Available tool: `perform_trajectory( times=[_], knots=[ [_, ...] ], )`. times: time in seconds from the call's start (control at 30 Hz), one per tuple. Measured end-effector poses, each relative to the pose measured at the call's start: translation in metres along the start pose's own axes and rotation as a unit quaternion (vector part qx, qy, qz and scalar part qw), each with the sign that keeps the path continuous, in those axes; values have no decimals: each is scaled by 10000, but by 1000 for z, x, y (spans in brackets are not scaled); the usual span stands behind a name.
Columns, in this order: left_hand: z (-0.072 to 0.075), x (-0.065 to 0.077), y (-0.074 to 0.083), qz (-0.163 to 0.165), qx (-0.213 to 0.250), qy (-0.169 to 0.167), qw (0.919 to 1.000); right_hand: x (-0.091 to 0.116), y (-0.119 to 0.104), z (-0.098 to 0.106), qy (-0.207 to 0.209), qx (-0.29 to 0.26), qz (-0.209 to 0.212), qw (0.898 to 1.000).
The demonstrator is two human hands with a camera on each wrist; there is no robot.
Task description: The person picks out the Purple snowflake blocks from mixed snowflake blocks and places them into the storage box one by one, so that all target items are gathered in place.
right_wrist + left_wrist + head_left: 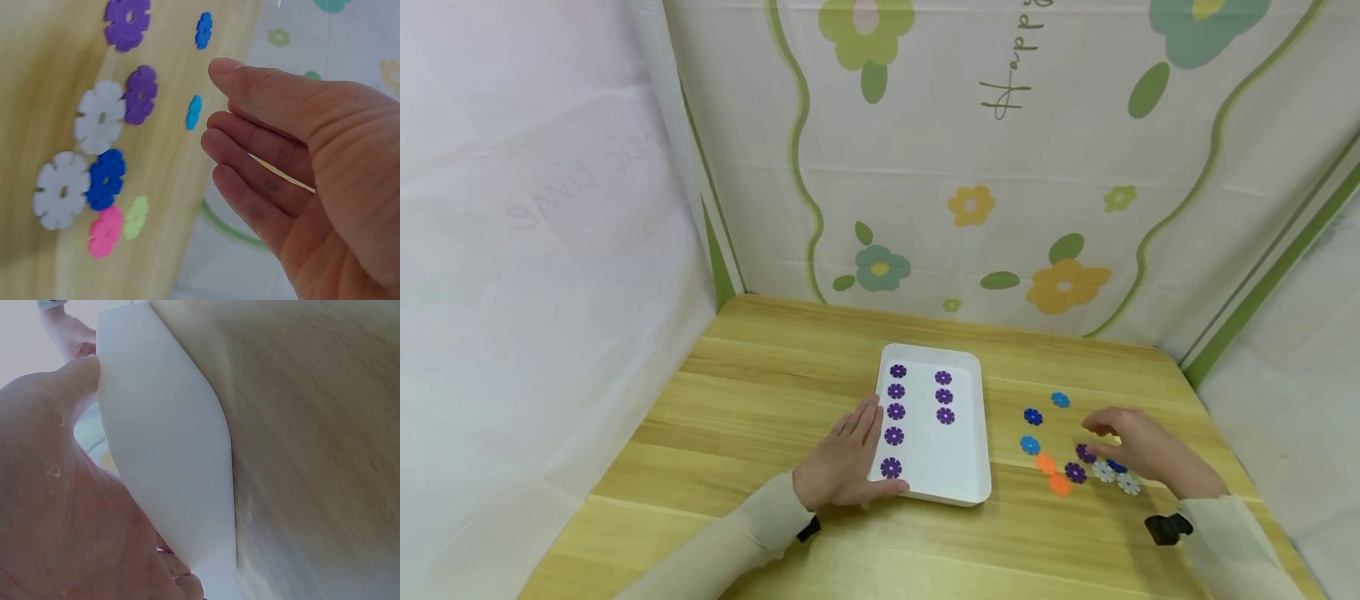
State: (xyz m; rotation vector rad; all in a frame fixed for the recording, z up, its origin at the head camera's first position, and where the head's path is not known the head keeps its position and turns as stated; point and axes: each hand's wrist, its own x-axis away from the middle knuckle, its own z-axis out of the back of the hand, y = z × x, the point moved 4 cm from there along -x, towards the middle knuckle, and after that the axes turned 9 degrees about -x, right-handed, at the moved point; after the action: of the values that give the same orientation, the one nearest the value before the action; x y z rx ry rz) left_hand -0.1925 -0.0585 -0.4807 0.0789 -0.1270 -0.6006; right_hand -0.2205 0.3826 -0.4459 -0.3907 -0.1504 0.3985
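Observation:
My left hand (847, 461) rests against the left side of a white tray (936, 475), fingers straight along the rim and thumb over the near corner. In the left wrist view the thumb and palm lie by the tray's outer wall (162, 437). Purple snowflake discs (896, 411) form a left column of several in the tray, with three more (943, 396) on the right. My right hand (1138, 450) hovers over loose discs, its fingers loosely bent and holding nothing. Below it are white discs (100, 117), purple discs (141, 95), a dark blue disc (106, 179) and a pink disc (106, 232).
Orange discs (1060, 484) and light blue discs (1030, 445) lie between the tray and my right hand. A light green disc (135, 217) shows in the right wrist view. A flower-printed cloth (925, 150) hangs behind the wooden table (760, 375), with pale cloth at both sides.

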Motion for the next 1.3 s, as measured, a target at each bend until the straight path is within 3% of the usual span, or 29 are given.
perform_trajectory(
  times=[0.4,0.67,0.83,1.07,1.3],
  knots=[
    [-1,-2,2,-20,-46,45,10000,9,29,-30,-80,-518,-615,9967],
    [-2,-2,1,14,2,15,10000,2,33,-29,-73,-727,-812,9940],
    [0,-1,2,31,4,-4,10000,1,34,-26,-71,-877,-660,9939],
    [2,-1,4,33,44,-39,10000,1,18,-12,5,-841,-341,9959],
    [2,0,1,105,-15,-55,9999,-17,-19,-3,-204,-916,44,9956]
  ],
)
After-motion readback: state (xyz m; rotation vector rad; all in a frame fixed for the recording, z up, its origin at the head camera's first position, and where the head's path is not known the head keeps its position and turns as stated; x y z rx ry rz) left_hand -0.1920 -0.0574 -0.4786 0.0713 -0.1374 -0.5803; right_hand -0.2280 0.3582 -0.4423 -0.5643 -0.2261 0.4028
